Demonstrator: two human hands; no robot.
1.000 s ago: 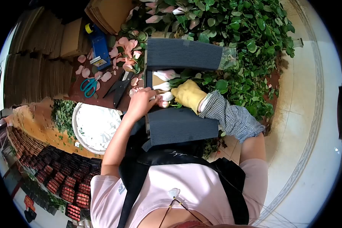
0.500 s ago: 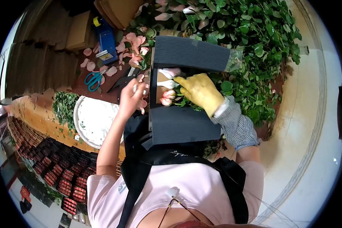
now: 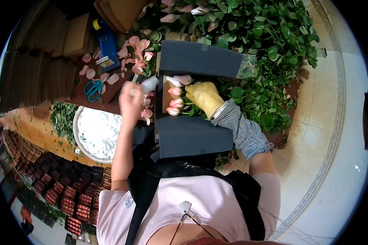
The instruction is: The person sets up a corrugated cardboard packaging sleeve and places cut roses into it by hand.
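White sleeve (image 3: 150, 84) pulled leftward, baring second rose (image 3: 175, 91) | left hand (image 3: 131, 100) clamped on it (blurred) | gloved right hand (image 3: 204, 99) beside blooms, grip unclear | dark box (image 3: 196, 136): three bare, one sleeved

left hand (image 3: 131, 97) holds a blurred white sleeve (image 3: 150, 84).

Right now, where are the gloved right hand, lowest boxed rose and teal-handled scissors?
Gloved right hand (image 3: 205, 99), head view: glove's back.
Lowest boxed rose (image 3: 173, 111), head view: bloom.
Teal-handled scissors (image 3: 95, 87), head view: handles.
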